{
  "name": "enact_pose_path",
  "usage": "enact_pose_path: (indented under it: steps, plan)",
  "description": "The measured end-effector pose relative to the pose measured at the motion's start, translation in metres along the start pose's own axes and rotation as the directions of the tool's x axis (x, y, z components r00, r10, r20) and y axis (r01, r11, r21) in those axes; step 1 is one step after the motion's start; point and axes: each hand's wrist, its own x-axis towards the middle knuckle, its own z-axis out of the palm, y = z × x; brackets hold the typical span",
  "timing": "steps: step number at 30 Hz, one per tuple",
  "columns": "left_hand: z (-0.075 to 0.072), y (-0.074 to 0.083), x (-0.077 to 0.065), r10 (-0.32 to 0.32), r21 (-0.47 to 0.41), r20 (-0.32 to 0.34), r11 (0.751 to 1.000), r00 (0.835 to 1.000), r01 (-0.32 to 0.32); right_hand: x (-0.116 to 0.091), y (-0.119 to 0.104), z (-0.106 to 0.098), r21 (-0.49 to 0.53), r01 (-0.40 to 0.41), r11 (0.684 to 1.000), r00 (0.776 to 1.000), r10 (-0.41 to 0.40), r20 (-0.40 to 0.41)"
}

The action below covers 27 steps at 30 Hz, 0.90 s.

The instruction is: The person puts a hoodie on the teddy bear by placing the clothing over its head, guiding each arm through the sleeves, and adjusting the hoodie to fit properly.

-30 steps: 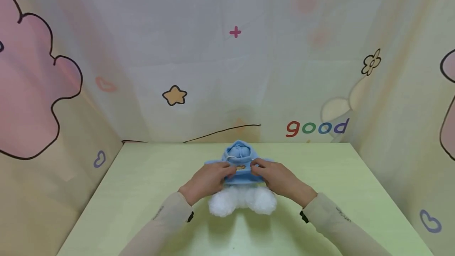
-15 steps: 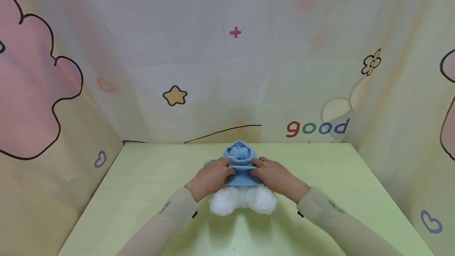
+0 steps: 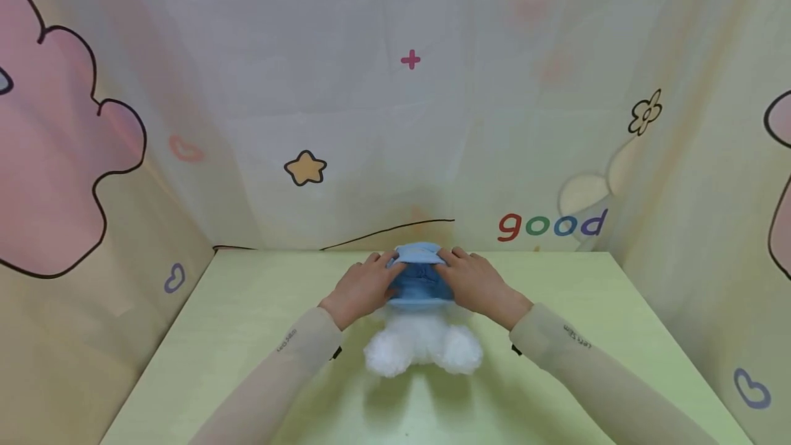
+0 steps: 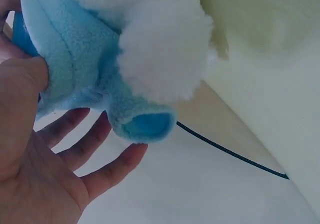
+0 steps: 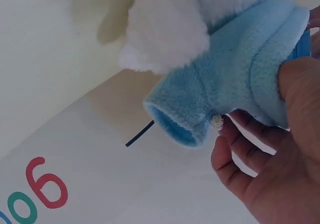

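Note:
A small light-blue fleece hoodie (image 3: 423, 287) is held up at the far part of the table, its bottom hem spread and facing the person. My left hand (image 3: 361, 290) grips one side of the hem between thumb and fingers. On the other side my right hand (image 3: 485, 287) pinches the hem the same way. Just below and partly behind the hoodie sits a white fluffy plush toy (image 3: 420, 338), its upper part hidden. In the left wrist view one short sleeve (image 4: 145, 126) hangs beside white fur; the right wrist view shows the other sleeve (image 5: 177, 124).
A pale green table (image 3: 259, 342) lies under everything. Printed cloth (image 3: 346, 88) walls it at the back and both sides, with the word "good" (image 3: 553, 225) at the back right. The hoodie and hands are near the back edge.
Both hands have moved farther back and up with the hoodie. Its front, earlier flat with the hood showing, is now gathered upward and its hem opening faces the person. The plush stays put.

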Motion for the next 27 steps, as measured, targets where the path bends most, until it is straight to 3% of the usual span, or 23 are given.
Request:
enact_pose_path:
  steps: [5,12,17,21,25,27]
  plan:
    - [-0.003,-0.011,0.010,0.018,-0.082,0.036,0.996,0.999,-0.015,0.009,0.010,-0.002,0.063,-0.023,0.998,0.999,0.020,0.044]
    - [-0.012,-0.023,0.021,0.042,-0.105,0.030,0.994,0.999,-0.039,0.021,0.024,-0.012,0.092,-0.022,0.996,0.999,0.018,0.042]
    - [-0.022,-0.032,0.032,0.021,-0.157,0.009,0.987,1.000,-0.019,0.031,0.034,-0.022,0.095,-0.042,0.995,0.998,0.037,0.059]
    - [-0.029,-0.038,0.039,0.003,-0.214,0.039,0.977,0.999,0.005,0.037,0.042,-0.027,0.127,-0.045,0.991,0.997,0.036,0.073]
    - [-0.032,-0.041,0.044,-0.011,-0.262,0.092,0.965,0.996,0.035,0.040,0.048,-0.027,0.235,-0.028,0.972,0.998,0.012,0.068]
    - [-0.033,-0.041,0.045,-0.025,-0.302,0.120,0.951,0.992,0.061,0.040,0.051,-0.025,0.322,-0.021,0.947,0.998,-0.002,0.070]
